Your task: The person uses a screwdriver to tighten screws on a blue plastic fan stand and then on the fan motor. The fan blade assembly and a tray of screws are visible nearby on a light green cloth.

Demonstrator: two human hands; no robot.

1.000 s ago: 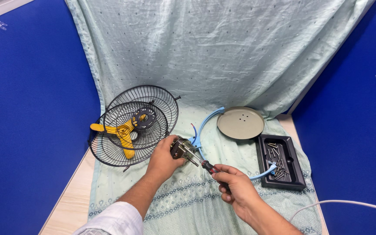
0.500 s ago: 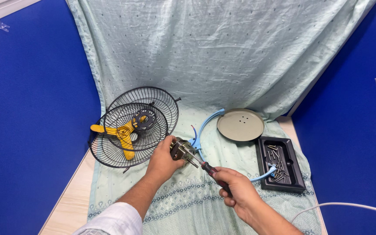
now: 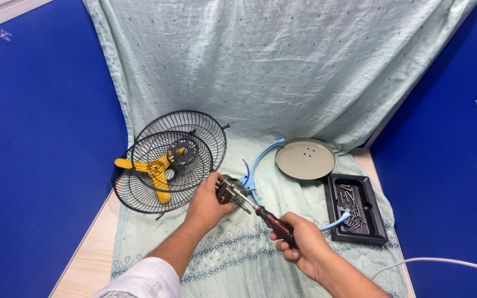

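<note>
My left hand (image 3: 207, 203) grips a small metal fan motor (image 3: 232, 192) just above the pale green cloth (image 3: 233, 259). My right hand (image 3: 300, 243) holds a screwdriver (image 3: 269, 218) with a red and black handle, its shaft pointing up-left with the tip against the motor. A curved blue plastic bracket (image 3: 256, 163) rises from behind the motor toward the back.
Two black wire fan guards (image 3: 164, 160) lie at the left with a yellow fan blade (image 3: 151, 171) among them. A round grey base plate (image 3: 305, 159) lies behind, and a black tray (image 3: 358, 234) of screws at the right. A white cable (image 3: 443, 261) crosses the lower right. Blue partition walls on both sides.
Both hands stay on the motor and screwdriver with almost no shift; my right hand has moved slightly on the handle.
</note>
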